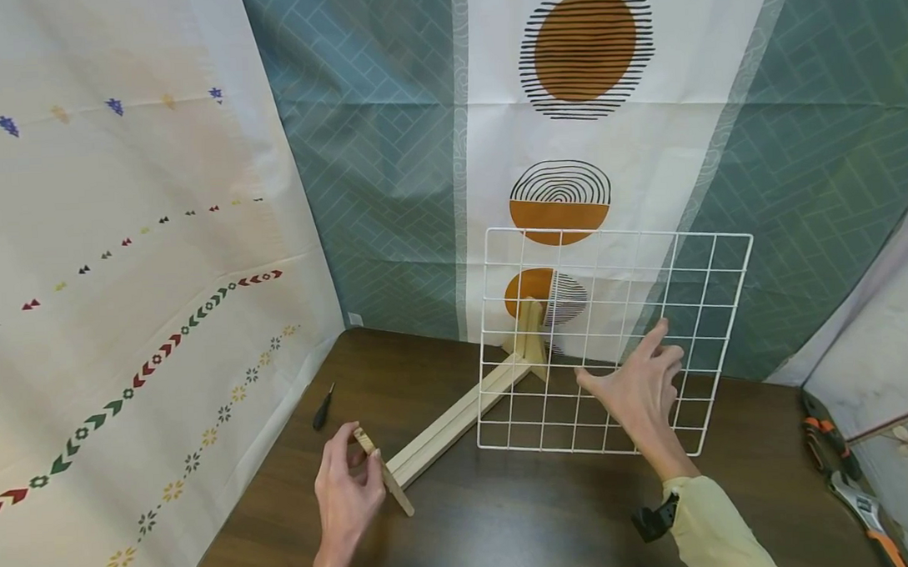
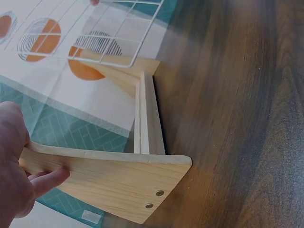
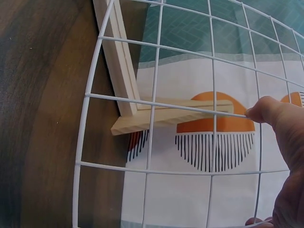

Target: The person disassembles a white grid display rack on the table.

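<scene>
My left hand (image 1: 347,494) pinches the near wooden end piece (image 1: 397,487) of a pale wooden stand. In the left wrist view, that end piece (image 2: 118,178) is a flat, slanted board with two metal screw heads, and the fingers lie on both its faces. Long wooden rails (image 1: 458,413) run from it to a far end piece (image 1: 531,335) near the wall. My right hand (image 1: 641,394) holds a white wire grid (image 1: 580,451) upright above the table, over the far part of the stand. In the right wrist view, the thumb (image 3: 270,110) presses on a grid wire.
A small screwdriver (image 1: 323,409) with a dark handle lies left of the stand on the brown table (image 1: 522,515). Orange-and-black pliers (image 1: 827,433) and an adjustable wrench (image 1: 860,503) lie along the right edge. Patterned cloth (image 1: 374,153) hangs behind the table.
</scene>
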The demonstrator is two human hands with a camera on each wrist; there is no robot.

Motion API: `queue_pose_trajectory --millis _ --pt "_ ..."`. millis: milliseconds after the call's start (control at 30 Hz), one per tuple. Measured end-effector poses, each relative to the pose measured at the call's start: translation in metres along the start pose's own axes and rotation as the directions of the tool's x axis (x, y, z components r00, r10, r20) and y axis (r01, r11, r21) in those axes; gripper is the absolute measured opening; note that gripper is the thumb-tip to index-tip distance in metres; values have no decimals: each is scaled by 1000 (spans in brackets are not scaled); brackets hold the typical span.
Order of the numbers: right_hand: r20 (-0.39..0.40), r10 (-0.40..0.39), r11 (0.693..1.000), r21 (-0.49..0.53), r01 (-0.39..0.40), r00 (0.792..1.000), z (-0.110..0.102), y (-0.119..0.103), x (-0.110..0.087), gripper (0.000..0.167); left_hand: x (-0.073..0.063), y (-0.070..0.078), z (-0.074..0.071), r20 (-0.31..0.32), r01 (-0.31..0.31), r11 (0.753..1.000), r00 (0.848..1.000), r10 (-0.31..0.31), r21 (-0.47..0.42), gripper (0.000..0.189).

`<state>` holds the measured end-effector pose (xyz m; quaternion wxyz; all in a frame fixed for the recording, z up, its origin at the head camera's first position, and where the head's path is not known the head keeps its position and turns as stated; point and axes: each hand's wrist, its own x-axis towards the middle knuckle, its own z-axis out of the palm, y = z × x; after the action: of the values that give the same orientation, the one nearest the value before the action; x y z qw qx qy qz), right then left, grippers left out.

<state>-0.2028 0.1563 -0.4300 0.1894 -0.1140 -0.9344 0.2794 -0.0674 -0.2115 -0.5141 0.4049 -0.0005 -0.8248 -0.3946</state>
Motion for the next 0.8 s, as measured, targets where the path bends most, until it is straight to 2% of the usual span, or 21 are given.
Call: queue_pose_trajectory --millis 600,800 --pt "54 11 999 -38 -9 998 7 11 -7 150 -8 3 -4 -6 11 1000 1000 -11 2 55" --pt "65 23 999 -49 -20 998 10 15 -7 150 -8 5 -5 -31 -6 1000 999 7 9 54"
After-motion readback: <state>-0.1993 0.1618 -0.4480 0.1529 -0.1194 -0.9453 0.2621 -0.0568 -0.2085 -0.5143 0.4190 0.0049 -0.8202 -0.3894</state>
